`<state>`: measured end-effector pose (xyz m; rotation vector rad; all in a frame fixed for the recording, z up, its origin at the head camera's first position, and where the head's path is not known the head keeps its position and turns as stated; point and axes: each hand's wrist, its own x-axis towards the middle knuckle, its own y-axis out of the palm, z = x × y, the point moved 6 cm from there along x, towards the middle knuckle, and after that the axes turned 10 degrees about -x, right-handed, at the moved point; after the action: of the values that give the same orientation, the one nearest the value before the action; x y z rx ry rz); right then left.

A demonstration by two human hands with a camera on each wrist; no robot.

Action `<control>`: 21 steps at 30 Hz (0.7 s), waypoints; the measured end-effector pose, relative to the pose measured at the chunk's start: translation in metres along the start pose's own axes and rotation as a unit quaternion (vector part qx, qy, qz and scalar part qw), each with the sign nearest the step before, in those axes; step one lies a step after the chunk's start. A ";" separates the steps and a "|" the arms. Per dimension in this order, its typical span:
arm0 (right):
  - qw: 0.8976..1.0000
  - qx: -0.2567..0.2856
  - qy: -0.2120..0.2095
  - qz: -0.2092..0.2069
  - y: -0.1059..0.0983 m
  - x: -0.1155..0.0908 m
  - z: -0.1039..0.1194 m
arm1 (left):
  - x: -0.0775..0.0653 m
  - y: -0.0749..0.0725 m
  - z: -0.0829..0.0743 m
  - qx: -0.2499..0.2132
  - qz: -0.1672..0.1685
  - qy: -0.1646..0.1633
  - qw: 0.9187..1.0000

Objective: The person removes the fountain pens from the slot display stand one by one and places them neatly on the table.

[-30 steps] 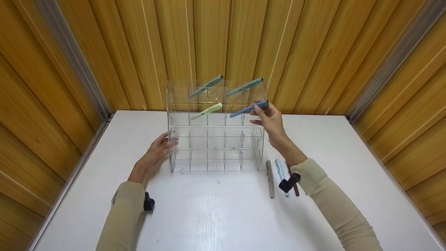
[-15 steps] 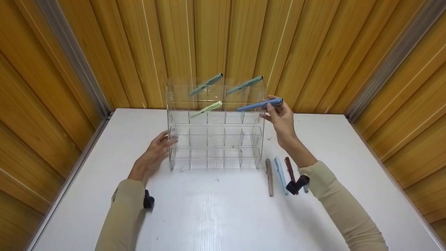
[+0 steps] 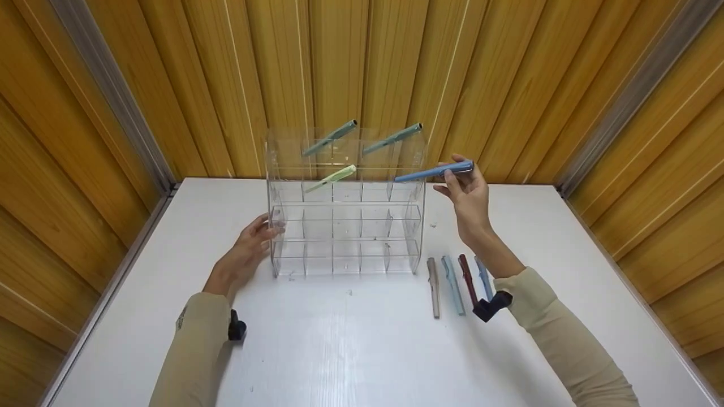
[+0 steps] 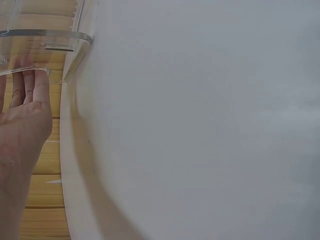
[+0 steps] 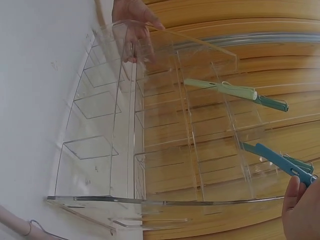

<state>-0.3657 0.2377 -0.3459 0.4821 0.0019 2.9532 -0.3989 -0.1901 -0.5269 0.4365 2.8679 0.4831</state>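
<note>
A clear acrylic pen rack (image 3: 346,220) with stepped compartments stands on the white table. My right hand (image 3: 470,198) pinches a blue pen (image 3: 434,170) between thumb and fingers, near its capped end. The pen lies nearly level, its narrow end overlapping the rack's right side in the head view. At the rack's left side, my left hand (image 3: 251,243) touches the side panel; in the left wrist view its fingers (image 4: 41,90) are fairly straight, partly seen through the plastic. Resting slanted in the upper tiers are two teal pens (image 3: 330,138) and a light green pen (image 3: 331,178).
Right of the rack, a taupe pen (image 3: 434,288), a light blue pen (image 3: 453,285), a dark red pen (image 3: 468,281) and another blue pen (image 3: 484,278) lie on the table (image 3: 339,350). The right wrist camera partly covers these last two. Wood-look panels (image 3: 339,68) enclose the back and sides.
My right hand has moved to the right with the blue pen, away from the light green pen's tier, and the pen now lies flatter. My left hand stays at the rack's side.
</note>
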 end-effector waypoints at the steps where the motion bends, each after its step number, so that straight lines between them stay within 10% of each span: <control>1: 1.000 0.001 -0.002 -0.003 -0.001 -0.001 0.001 | 0.000 0.000 -0.001 -0.003 0.002 0.003 1.000; 21: 0.999 0.017 0.013 -0.034 -0.040 -0.006 -0.014 | -0.004 0.001 0.002 -0.016 0.002 -0.002 1.000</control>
<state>-0.3586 0.2764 -0.3617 0.4395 0.0707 2.8976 -0.3946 -0.1899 -0.5274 0.4375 2.8514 0.5276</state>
